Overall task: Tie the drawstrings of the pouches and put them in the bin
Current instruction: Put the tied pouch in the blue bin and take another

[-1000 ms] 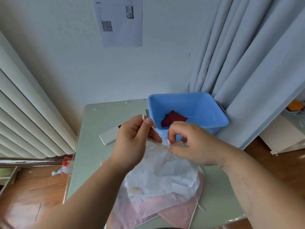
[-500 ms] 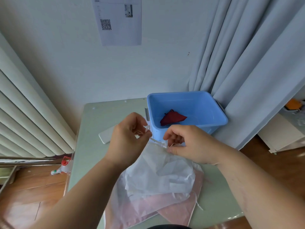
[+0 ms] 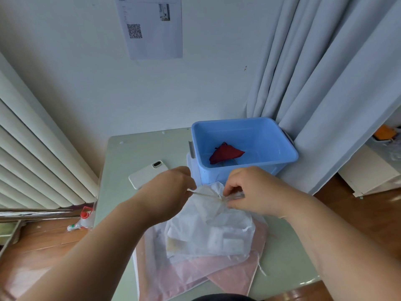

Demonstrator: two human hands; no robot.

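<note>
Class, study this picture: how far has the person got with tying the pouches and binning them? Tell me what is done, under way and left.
Done: one red pouch lies in the blue bin. Under way: the left hand and right hand pinch the drawstring at the white pouch's gathered neck. Left: binning it, then the pink pouches under it on the table.

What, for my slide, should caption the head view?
The left hand and right hand pinch the drawstring of a white pouch atop pink pouches; a red pouch lies in the bin.
</note>
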